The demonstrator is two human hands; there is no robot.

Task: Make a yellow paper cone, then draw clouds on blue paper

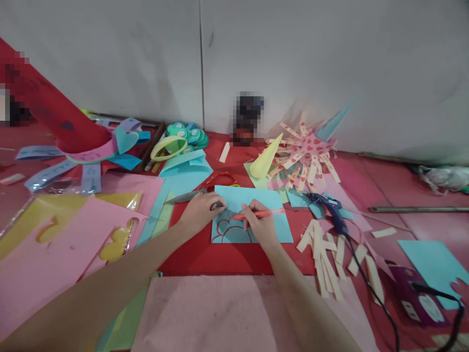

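Observation:
A light blue sheet of paper (234, 195) lies on the red surface in front of me, with a curved, petal-like red outline drawn on its lower left. My right hand (261, 222) is closed round a red pen (262, 213), whose tip points left over the sheet above the outline. At the sheet's left edge, my left hand (201, 210) has its fingers curled and pressed together on the paper. Just behind that hand lie red-handled scissors (222, 179), their blades partly hidden by it.
A glue gun (331, 210) with a black cord and several cream paper strips (322, 264) lie right. Pink paper (58, 254) with cut-outs spreads left. A yellow paper cone (266, 159) and decorated paper crowns (88, 151) stand behind. A purple box (414, 298) sits lower right.

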